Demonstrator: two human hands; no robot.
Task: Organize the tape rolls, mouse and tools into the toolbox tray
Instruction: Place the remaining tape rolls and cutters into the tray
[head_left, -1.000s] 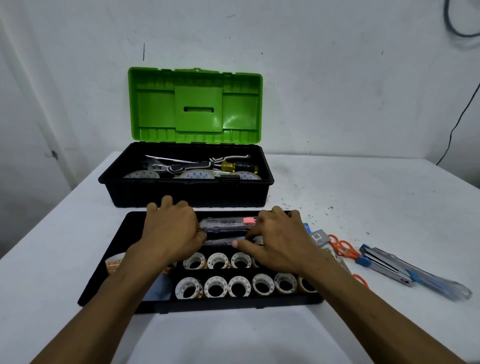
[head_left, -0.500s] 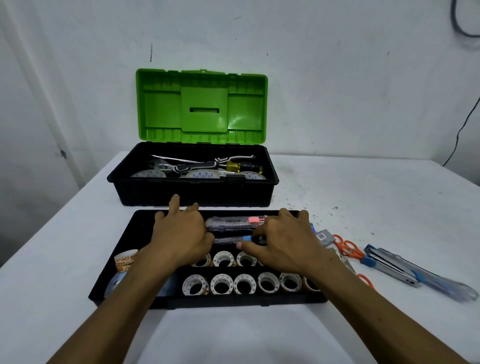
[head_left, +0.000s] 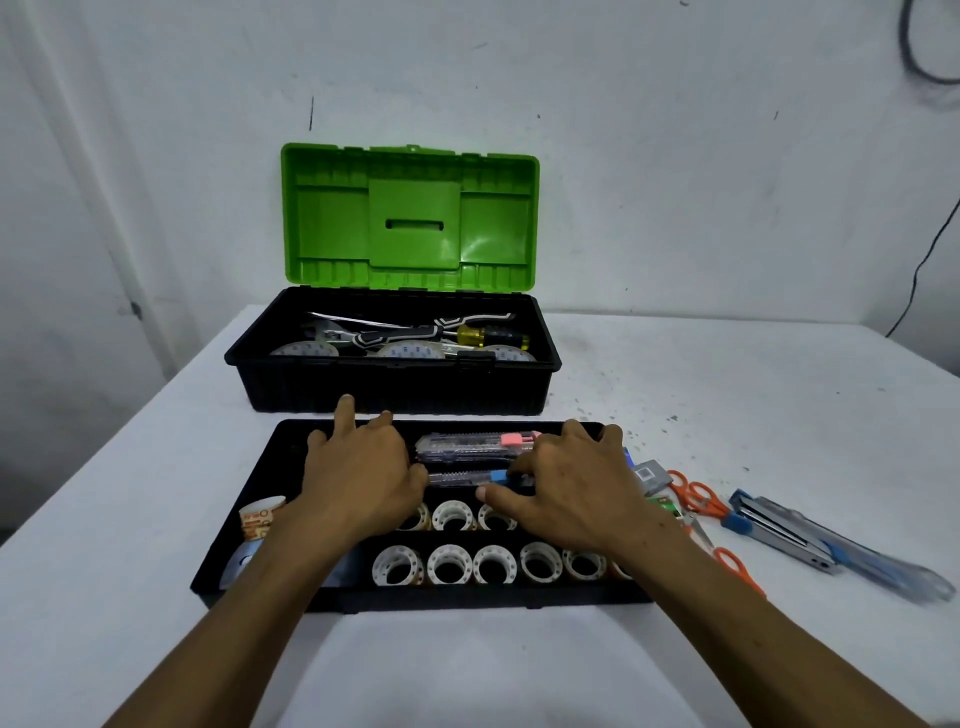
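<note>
White table (head_left: 727, 400) carries the black tray (head_left: 280, 457); print on its patterned roll (head_left: 261, 517) is unreadable. Over it the left hand (head_left: 358, 473) lies spread, thumb at the blue-slider cutter (head_left: 462, 477); the right hand (head_left: 571, 483) pinches its other end.

You face a scuffed white wall (head_left: 675, 156) behind a white tabletop (head_left: 779, 395) flecked with dark specks; a thin black cable (head_left: 924, 262) runs down the wall at your right.

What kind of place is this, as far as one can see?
Probably a plain workroom or workshop corner: a white table stands against a bare, scuffed white wall, and an open toolbox with a green lid holds a screwdriver.
</note>
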